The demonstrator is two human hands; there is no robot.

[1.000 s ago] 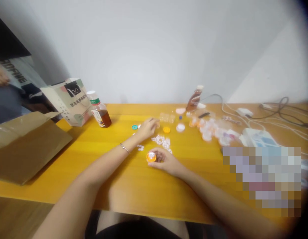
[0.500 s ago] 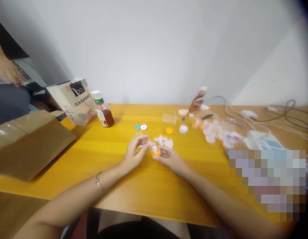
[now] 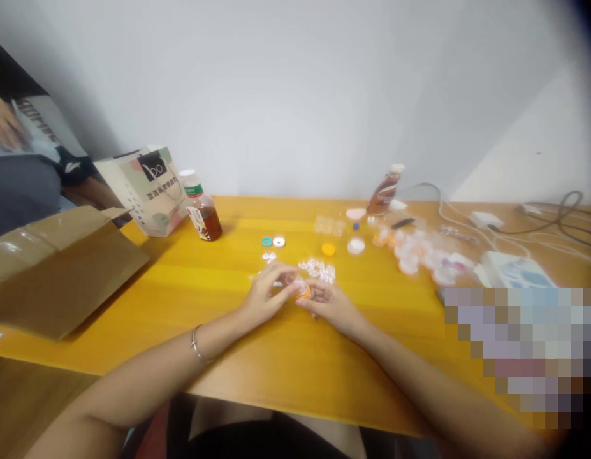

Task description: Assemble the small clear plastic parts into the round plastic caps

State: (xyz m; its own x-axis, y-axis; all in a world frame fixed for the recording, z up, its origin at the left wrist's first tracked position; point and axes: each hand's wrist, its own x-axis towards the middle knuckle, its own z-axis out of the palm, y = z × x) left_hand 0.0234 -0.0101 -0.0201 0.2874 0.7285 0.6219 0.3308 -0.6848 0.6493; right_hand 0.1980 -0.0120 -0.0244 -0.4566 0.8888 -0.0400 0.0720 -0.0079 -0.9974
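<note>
My right hand [image 3: 334, 304] has its fingers closed around a small round orange case [image 3: 303, 292] with something whitish on its top. From the other side, my left hand [image 3: 267, 294] pinches a small clear plastic cover [image 3: 289, 279], which is against or very near the top of the case. Blur hides whether the two parts fit together. Just beyond my fingers lie a pile of small white pieces [image 3: 319, 269] and a few more white pieces [image 3: 269, 256]. A teal disc [image 3: 266, 242] and a white disc [image 3: 278, 242] sit side by side farther back.
At left stand a cardboard box [image 3: 60, 274], a paper bag [image 3: 156, 191] and a tea bottle [image 3: 204, 213]. A yellow cap [image 3: 328, 249], a white lid [image 3: 356, 246], a brown bottle [image 3: 385, 190], clear plastic pieces [image 3: 414, 248] and cables [image 3: 553, 217] are on the right. Another person's hand [image 3: 6, 124] is far left.
My left hand has brought the clear cover rightward to the orange case, closing the gap between them. My right hand still holds the case. The whole view has shifted slightly.
</note>
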